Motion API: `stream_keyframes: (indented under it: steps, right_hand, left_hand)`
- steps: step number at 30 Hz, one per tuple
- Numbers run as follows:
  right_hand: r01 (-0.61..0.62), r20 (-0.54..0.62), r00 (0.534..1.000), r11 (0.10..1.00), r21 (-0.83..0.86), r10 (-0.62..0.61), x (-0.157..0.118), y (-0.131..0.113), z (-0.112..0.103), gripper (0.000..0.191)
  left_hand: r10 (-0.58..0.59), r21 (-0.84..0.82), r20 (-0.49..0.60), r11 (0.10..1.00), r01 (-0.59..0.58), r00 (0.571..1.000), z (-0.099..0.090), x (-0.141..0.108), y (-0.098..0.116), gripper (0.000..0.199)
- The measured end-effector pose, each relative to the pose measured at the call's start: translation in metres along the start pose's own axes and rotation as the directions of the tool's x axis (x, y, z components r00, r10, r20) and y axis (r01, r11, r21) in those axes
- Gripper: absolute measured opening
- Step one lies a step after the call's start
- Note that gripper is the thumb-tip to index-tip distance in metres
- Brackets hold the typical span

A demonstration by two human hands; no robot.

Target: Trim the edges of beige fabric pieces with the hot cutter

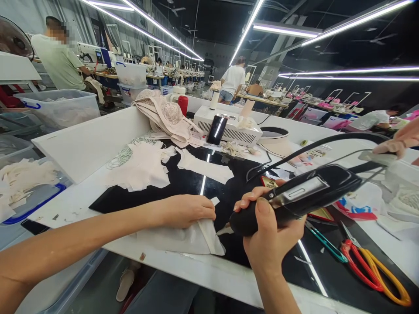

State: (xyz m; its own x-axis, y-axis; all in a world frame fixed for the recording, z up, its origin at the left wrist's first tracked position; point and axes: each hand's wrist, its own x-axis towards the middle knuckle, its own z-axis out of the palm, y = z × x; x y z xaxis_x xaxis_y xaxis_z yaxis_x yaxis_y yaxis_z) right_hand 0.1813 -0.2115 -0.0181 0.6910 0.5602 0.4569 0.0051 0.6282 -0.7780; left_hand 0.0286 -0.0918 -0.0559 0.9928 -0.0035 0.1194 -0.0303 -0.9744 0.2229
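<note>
My left hand (188, 211) is closed, its fingers pinching a folded pale fabric piece (183, 240) at the table's near edge. A small white tab (214, 201) sticks up behind the fingers. My right hand (275, 231) is wrapped around a black corded handheld power tool (294, 198) with a silver panel on its upper side. The tool's rounded end points left, towards the fabric; its working tip is hidden. A stack of cream fabric pieces (140, 168) lies beyond my left hand, with a single cut piece (206, 165) beside it.
Scissors with red and orange handles (369, 266) and a teal-handled tool (327, 242) lie at right. Behind stand a white vented box (225, 126), a phone (217, 130) and lace bra pieces (166, 113). Another person's hand (401, 139) reaches in by the black cable (314, 146).
</note>
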Motion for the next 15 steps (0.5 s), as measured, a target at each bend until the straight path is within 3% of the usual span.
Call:
stream_keyframes:
  steps: [8,15]
  right_hand:
    - [-0.002,0.010,1.000,1.000,0.003,0.001,-0.001,0.000,-0.001,0.049]
    - [0.019,0.013,1.000,1.000,-0.018,-0.019,-0.001,0.000,-0.001,0.049]
  left_hand:
    - [-0.043,-0.047,-0.022,0.998,0.042,0.999,-0.004,-0.013,0.000,0.055]
    - [-0.019,0.057,0.006,0.998,0.018,1.000,-0.005,-0.019,0.005,0.058]
